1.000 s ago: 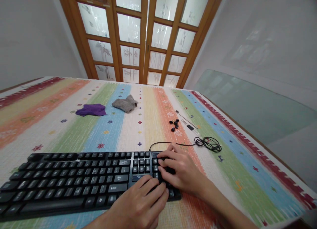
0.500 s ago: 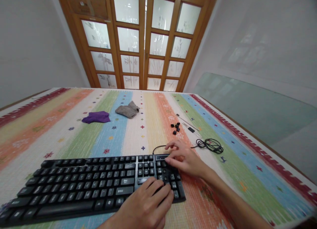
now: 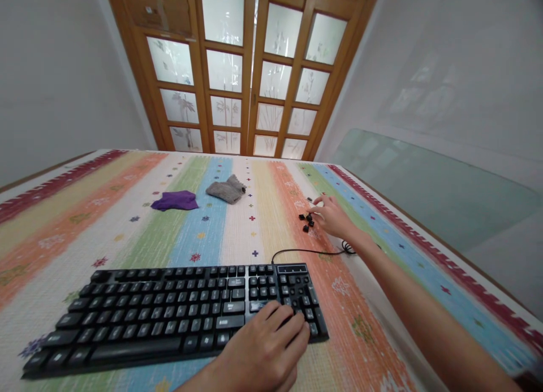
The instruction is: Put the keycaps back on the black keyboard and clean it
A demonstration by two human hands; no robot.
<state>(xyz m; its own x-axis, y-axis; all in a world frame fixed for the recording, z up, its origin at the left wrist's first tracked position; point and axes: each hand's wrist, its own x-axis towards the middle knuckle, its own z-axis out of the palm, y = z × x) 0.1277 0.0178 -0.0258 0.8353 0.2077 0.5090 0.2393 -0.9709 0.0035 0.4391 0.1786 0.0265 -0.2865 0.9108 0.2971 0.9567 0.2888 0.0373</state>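
A black keyboard [image 3: 169,313] lies across the near part of the table. At its number pad, several keycap spots look bare. My left hand [image 3: 269,347] rests there with bent fingers on the lower right keys and the thumb side at the front edge, holding the keyboard. My right hand [image 3: 333,216] is stretched far forward over a small group of loose black keycaps [image 3: 306,228]. Its thumb and fingers are apart, with the tips right by the keycaps. The hand hides the thin tools behind it, except for a small dark end [image 3: 309,199].
A purple cloth piece [image 3: 175,199] and a grey knitted one [image 3: 227,189] lie farther back on the striped tablecloth [image 3: 144,239]. The keyboard's black cable [image 3: 307,250] runs right, its coil mostly behind my right forearm. Wooden glazed doors [image 3: 250,69] stand beyond the table.
My right hand has left the number pad and moved forward to the loose keycaps. My left hand stays on the keyboard. The view has shifted slightly.
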